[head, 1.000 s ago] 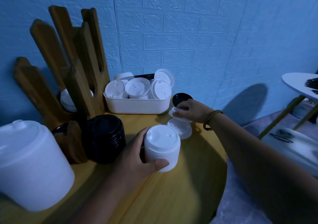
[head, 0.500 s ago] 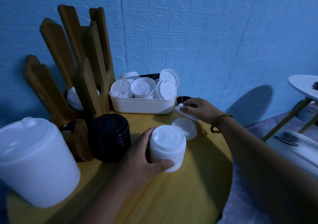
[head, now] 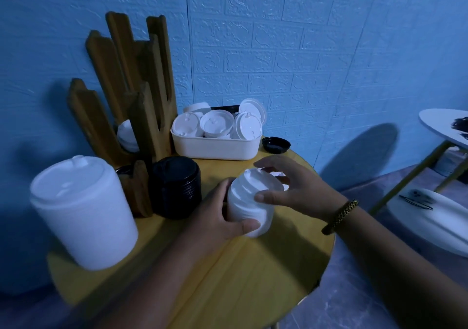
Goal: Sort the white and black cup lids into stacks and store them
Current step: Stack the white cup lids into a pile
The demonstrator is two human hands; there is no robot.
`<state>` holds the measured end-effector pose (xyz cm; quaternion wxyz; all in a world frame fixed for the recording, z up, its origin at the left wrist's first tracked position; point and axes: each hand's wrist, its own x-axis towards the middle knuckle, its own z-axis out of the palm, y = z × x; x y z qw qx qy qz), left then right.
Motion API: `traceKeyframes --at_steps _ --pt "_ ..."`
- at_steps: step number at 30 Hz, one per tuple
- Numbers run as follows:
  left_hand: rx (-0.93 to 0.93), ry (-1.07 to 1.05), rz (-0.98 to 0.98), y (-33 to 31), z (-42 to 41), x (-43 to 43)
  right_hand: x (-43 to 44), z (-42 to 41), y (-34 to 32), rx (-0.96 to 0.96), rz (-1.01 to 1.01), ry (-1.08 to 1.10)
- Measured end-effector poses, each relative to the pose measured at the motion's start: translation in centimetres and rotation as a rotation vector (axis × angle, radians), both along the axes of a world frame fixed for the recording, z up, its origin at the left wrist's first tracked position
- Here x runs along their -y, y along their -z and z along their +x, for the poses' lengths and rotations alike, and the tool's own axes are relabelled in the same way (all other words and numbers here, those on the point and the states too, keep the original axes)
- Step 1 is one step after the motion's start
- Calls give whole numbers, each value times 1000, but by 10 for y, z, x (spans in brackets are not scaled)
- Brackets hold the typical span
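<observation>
Two stacks are standing — your left hand [head: 222, 217] is gripping the white lid stack [head: 252, 202], your right hand [head: 291, 189] is closing half-open over it; beyond, the bin [head: 215, 149] is holding unsorted lids.

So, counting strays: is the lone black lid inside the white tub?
No, the black lid lies on the table, right of the white tub.

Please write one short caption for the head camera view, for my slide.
Left hand steadies a white lid stack on the round table while the right hand caps it.
</observation>
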<state>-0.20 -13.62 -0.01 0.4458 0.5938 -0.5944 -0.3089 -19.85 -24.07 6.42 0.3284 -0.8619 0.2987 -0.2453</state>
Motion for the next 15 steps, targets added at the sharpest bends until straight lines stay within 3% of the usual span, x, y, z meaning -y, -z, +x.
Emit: traceKeyframes --at_steps 6,11,15 --pt "-9 11 12 -4 -3 -20 -32 1 2 -62 -50 29" --pt "-35 -5 30 -3 1 -46 -56 12 -5 -192 -100 -93" --pt "-74 -33 48 -1 -1 -57 -58 14 -16 -271 24 -140"
